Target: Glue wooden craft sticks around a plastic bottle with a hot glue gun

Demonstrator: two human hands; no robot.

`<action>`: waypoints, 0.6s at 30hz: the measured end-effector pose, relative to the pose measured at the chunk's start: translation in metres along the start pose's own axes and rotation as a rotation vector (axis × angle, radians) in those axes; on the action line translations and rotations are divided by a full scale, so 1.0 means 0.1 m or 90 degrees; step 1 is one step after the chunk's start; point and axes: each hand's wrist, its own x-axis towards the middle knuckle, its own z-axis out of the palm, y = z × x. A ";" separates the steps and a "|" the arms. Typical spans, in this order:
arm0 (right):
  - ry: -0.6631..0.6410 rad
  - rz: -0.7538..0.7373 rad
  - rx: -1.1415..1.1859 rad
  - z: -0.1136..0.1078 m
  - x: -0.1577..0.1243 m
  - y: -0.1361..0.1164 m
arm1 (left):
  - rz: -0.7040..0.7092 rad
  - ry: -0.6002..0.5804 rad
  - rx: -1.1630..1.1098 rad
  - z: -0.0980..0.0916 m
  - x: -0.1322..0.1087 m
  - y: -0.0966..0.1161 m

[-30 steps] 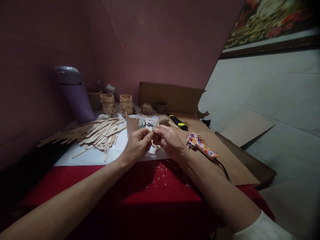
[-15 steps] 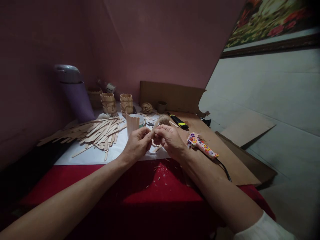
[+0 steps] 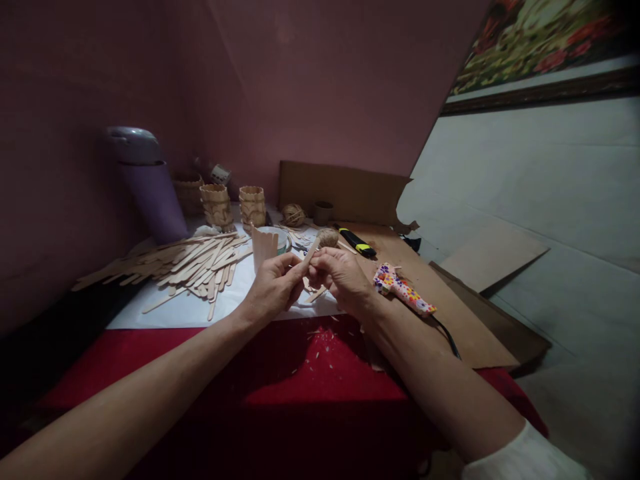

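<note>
Wooden and pale, a stick (image 3: 311,251) is pinched over the table's near edge between the fingertips of the left hand (image 3: 273,288) and the right hand (image 3: 340,277), with the fingers curled close around it. From the hands, a twine ball (image 3: 328,238) is seen just beyond at 12 o'clock, a cup (image 3: 265,248) at 11, a pile (image 3: 190,263) of sticks at 9 and a glue gun (image 3: 403,290) at 3
</note>
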 end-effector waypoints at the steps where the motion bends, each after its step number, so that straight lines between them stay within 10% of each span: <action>1: -0.003 0.001 -0.001 0.00 0.00 0.00 | -0.003 -0.004 -0.005 0.00 0.00 0.00; 18: -0.017 -0.036 -0.063 -0.05 0.02 -0.03 | -0.007 -0.005 -0.023 -0.01 0.00 0.01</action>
